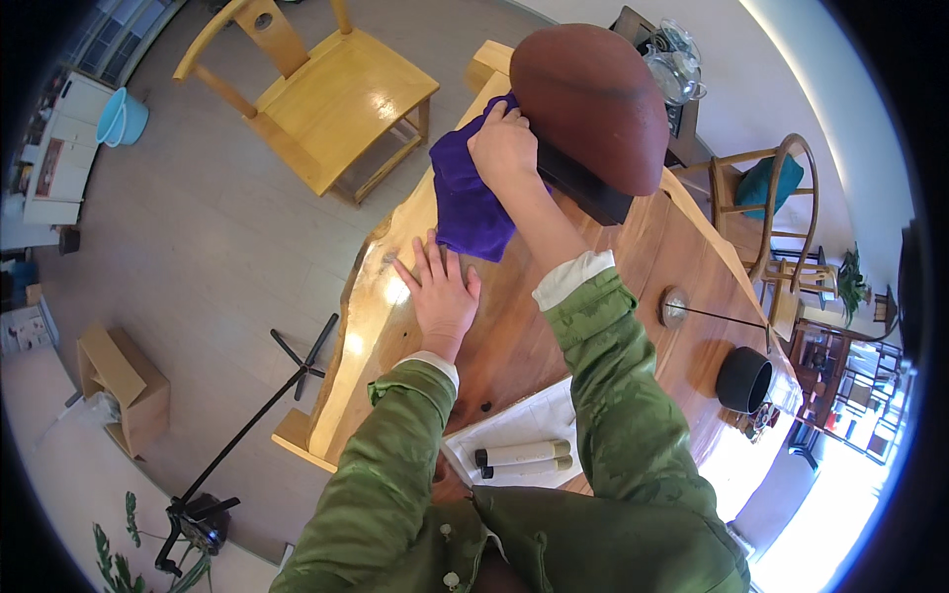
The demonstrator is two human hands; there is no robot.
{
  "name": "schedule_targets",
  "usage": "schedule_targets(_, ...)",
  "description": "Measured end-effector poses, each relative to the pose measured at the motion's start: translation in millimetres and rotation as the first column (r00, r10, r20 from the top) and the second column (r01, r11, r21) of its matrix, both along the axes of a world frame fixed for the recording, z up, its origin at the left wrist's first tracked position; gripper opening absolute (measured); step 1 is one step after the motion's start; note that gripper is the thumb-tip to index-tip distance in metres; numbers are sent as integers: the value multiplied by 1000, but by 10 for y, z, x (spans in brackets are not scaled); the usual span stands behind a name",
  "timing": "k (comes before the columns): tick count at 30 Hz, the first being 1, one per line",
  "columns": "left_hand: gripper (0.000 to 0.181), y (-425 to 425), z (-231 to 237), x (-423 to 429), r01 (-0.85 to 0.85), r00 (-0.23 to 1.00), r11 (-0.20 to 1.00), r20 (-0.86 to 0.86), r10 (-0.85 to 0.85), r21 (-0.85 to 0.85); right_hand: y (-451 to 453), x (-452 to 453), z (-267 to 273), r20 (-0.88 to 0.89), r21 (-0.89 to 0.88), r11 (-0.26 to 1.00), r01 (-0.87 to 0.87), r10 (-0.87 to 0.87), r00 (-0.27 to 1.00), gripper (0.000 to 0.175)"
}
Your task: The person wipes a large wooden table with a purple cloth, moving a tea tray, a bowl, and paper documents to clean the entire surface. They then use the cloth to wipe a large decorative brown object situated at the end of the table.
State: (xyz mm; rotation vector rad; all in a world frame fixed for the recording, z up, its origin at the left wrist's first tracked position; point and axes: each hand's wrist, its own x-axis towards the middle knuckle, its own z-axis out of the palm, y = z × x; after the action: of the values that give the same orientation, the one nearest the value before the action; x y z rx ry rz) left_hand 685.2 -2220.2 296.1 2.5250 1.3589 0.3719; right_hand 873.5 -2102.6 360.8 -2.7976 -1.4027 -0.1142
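My right hand (508, 144) has its fingers curled on a purple cloth (467, 196), close beside a large smooth reddish-brown rounded object (589, 104). That object stands on a black base (582, 181) at the far end of a wooden slab table (519, 319); its material is unclear. The cloth hangs loosely over the tabletop below my wrist. Palm down on the wood, my left hand (447, 296) has spread fingers and holds nothing. Its fingertips lie right by the cloth's lower edge; whether they touch it is hard to tell.
Two capped tubes (523, 456) lie on a white sheet (460, 445) near my body. A black cup (744, 379) and a round holder with a thin rod (673, 305) stand to the right. Left are a wooden chair (348, 104), a black stand (252, 422) and a cardboard box (141, 385).
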Motion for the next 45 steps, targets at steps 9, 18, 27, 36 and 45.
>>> schedule_targets(9, 43, -17, -24, 17, 6, 1000, 999, 6, -6, 43, -819, 118, 65, -74, 127, 989, -80, 90, 993, 58)
schedule_targets(18, 50, 14, -2, -27, -20, 999, 998, -24, 21, 64, -1751, 195, 696, -276, -125, 942, 311, -334, 901, 40)
schedule_targets(27, 55, -8, -16, 63, 21, 997, 990, -71, -11, 138, -870, 243, -215, 34, 328, 897, -296, 301, 953, 43)
schedule_targets(36, 57, -23, 59, 69, 25, 996, 991, -94, -12, 133, -2768, 821, -55, -513, 599, 709, 372, -16, 858, 46)
schedule_targets(45, 58, -51, 49, 82, 18, 996, 998, -84, -12, 67, -1562, 2441, 750, -803, 540, 380, 751, 500, 324, 35)
